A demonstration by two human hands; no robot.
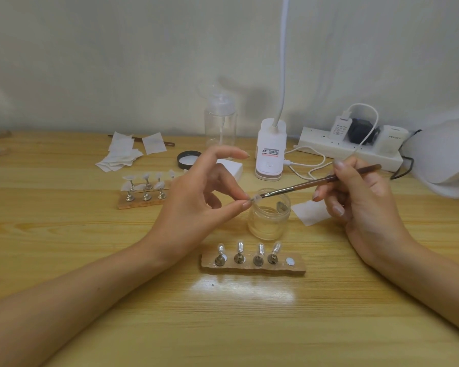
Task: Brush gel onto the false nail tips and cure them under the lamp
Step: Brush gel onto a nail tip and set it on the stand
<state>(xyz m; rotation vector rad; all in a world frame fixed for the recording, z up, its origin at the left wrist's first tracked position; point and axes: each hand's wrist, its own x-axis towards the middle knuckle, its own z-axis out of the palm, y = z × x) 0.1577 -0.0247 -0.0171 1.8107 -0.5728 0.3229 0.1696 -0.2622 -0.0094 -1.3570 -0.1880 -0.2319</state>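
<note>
Left hand (196,197) fingers pinching a small clear false nail tip (255,199) over the open clear glass gel jar (268,215); right hand (361,200) fingers gripping the thin brown-handled brush (321,181), bristles touching the tip.

Honey-yellow wood grain streaks the table (64,234). Centre frame: a reddish-brown brush (316,182) with a silver ferrule, and a milky-clear nail tip (256,199). Below, a tan stand (297,268) with silver pegs. Upper middle, a white lamp (270,149) with red label print and a black lid (180,160). White wipes (122,154) lie upper left.
</note>
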